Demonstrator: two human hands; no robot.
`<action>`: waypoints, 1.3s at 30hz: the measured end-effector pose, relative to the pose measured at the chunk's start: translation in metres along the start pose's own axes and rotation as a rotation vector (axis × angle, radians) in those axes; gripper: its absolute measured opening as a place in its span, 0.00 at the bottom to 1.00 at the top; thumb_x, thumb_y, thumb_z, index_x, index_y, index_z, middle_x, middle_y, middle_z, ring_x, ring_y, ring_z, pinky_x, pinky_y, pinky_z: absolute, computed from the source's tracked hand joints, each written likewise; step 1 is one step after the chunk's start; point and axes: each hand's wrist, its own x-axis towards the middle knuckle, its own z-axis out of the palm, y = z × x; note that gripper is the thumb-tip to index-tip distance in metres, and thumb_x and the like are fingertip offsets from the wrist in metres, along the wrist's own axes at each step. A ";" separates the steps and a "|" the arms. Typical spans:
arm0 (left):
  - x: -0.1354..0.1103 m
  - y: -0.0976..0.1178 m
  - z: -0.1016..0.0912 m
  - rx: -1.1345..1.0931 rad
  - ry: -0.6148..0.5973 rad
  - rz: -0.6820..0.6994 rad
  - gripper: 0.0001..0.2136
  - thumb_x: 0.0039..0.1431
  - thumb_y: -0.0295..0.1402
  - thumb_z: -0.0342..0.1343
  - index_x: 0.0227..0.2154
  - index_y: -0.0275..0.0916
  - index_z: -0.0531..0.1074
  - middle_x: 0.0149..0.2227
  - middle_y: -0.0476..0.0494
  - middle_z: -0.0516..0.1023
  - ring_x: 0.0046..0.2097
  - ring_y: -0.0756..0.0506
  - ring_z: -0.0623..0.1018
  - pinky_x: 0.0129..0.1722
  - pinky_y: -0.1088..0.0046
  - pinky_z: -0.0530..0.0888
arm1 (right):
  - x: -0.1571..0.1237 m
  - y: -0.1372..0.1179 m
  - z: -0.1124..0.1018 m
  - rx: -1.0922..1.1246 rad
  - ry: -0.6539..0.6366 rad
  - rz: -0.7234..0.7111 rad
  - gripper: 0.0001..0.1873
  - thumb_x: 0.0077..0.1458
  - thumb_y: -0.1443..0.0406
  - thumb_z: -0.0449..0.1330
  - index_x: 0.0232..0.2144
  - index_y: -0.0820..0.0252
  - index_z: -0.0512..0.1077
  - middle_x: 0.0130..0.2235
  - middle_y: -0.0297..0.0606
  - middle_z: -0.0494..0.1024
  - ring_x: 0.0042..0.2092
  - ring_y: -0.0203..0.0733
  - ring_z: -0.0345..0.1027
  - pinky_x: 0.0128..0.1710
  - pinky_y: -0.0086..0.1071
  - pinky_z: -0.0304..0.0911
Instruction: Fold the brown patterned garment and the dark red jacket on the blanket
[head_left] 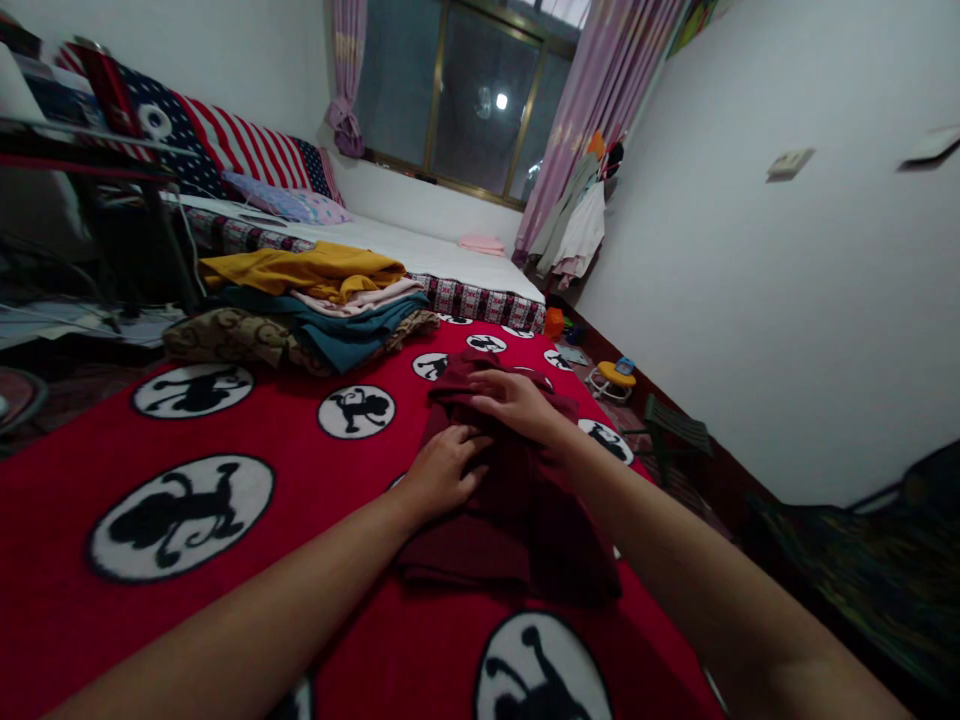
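A dark maroon garment point(510, 520) lies on a red blanket point(247, 560) printed with white circles holding black monkey figures. My left hand point(442, 470) rests flat on the garment's left side, fingers stretched out. My right hand point(517, 400) lies a little farther away on the garment's upper part, fingers extended and pressing on a fold of the cloth. Neither hand grips anything.
A pile of folded clothes point(315, 300), yellow, pink, teal and patterned, sits at the blanket's far left. Beyond it are a bed point(420, 250), a flag-patterned cushion point(225, 140) and a window point(465, 90). A small stool point(615, 378) and a dark chair point(675, 425) stand by the right wall.
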 end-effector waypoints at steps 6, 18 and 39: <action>0.002 0.000 0.001 -0.020 0.028 0.020 0.16 0.59 0.30 0.54 0.51 0.39 0.72 0.50 0.40 0.74 0.52 0.41 0.73 0.55 0.62 0.70 | -0.114 -0.024 -0.034 -0.415 -0.005 0.261 0.13 0.54 0.54 0.60 0.33 0.56 0.75 0.32 0.35 0.79 0.33 0.40 0.70 0.33 0.31 0.63; 0.013 -0.016 0.000 -0.039 0.187 -0.213 0.31 0.56 0.25 0.53 0.63 0.43 0.56 0.65 0.36 0.54 0.43 0.46 0.77 0.50 0.62 0.75 | -0.190 -0.021 -0.017 -0.458 0.074 0.359 0.17 0.44 0.72 0.51 0.37 0.57 0.72 0.37 0.38 0.77 0.39 0.42 0.70 0.38 0.31 0.60; 0.067 -0.014 -0.069 0.493 -0.161 -0.069 0.12 0.51 0.33 0.50 0.31 0.42 0.79 0.34 0.43 0.80 0.38 0.41 0.78 0.33 0.70 0.69 | -0.217 -0.026 -0.056 -0.406 0.042 0.470 0.19 0.40 0.72 0.49 0.32 0.54 0.75 0.36 0.36 0.80 0.40 0.43 0.72 0.41 0.33 0.60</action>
